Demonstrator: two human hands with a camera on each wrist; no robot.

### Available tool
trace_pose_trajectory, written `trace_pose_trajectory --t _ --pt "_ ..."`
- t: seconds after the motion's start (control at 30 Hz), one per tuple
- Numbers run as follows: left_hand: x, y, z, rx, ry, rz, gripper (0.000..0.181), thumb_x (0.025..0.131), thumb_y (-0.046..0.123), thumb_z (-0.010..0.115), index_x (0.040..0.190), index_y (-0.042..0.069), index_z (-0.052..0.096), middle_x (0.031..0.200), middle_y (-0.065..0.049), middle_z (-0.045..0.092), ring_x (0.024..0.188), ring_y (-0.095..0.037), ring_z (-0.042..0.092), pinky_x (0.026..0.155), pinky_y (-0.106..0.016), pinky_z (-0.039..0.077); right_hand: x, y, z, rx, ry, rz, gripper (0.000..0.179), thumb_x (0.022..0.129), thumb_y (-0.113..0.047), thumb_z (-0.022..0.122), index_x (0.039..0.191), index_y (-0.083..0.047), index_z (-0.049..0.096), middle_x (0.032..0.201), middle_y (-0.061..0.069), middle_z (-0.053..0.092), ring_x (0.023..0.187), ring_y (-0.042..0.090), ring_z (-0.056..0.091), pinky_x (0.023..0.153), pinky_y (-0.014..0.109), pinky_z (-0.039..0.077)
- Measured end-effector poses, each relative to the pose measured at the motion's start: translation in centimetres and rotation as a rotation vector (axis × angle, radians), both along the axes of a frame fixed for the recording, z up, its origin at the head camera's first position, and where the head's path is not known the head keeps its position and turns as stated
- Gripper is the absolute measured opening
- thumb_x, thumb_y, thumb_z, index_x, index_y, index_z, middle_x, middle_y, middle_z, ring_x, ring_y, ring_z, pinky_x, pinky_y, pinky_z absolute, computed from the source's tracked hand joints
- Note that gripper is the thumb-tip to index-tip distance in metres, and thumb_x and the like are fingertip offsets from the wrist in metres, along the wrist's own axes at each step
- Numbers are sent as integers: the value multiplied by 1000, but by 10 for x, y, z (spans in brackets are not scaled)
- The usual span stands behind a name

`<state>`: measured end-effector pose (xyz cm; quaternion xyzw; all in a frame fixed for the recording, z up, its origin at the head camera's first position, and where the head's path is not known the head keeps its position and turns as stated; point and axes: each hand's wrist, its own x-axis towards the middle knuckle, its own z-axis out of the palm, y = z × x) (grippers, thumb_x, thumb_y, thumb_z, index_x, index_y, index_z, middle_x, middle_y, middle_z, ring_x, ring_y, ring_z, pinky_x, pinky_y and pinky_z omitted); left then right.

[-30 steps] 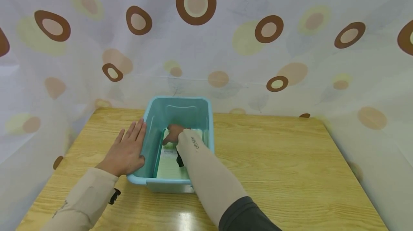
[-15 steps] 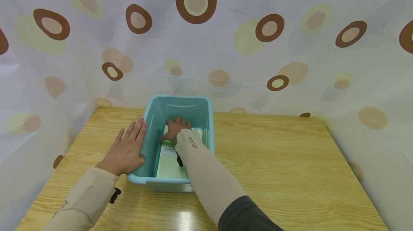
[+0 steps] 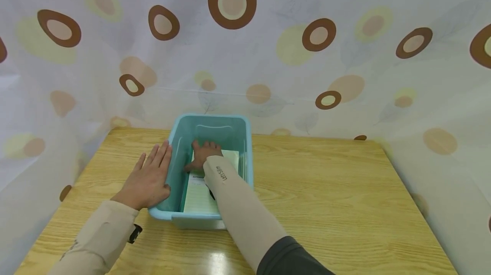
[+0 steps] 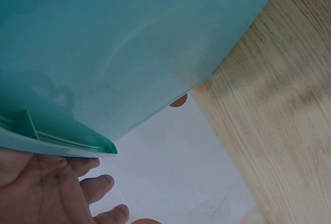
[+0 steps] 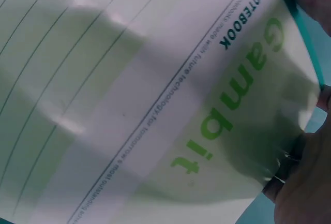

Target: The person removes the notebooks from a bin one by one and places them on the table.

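Note:
A light-blue plastic bin (image 3: 251, 151) stands on the table. Inside it lies a pale green notebook (image 3: 199, 198) with a teal edge; the right wrist view shows "Gambit" and "NOTEBOOK" printed on its cover (image 5: 207, 120). My right hand (image 3: 204, 155) is down in the bin over the notebook's far part, fingers spread forward and thumb out to the left. In the right wrist view, fingers and thumb lie along the notebook's border. My left hand (image 3: 147, 181) rests with straight fingers against the bin's left rim, its fingers (image 4: 95, 185) just outside the wall in the left wrist view.
The wooden table (image 3: 326, 189) extends to the right of the bin. Close behind the bin hangs a pale curtain (image 3: 284, 113) with brown ring patterns, which also closes off both sides. My right forearm (image 3: 241, 198) crosses the bin's near right corner.
My right hand has gone from bent fingers to spread ones and has shifted slightly left and forward within the bin. The left hand stays on the rim.

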<state>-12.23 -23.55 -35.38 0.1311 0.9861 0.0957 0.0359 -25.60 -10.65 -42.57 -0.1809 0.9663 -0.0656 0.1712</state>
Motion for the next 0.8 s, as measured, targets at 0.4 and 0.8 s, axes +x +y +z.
trace_pose_trajectory --t 0.4,0.8 --pt "0 0 1 -14 -9 4 80 81 10 50 149 -12 14 157 -27 9 143 -46 9 111 -65 10 1 -1 7 -34 28 2 81 83 -60 62 147 -19 33 133 9 54 124 24 49 107 39 35" --pt "-1 0 0 -7 -26 10 81 81 10 50 149 -12 13 158 -27 8 143 -47 8 111 -65 9 1 -6 7 -40 51 -29 70 86 -56 58 140 -16 38 125 7 57 117 22 51 102 39 36"
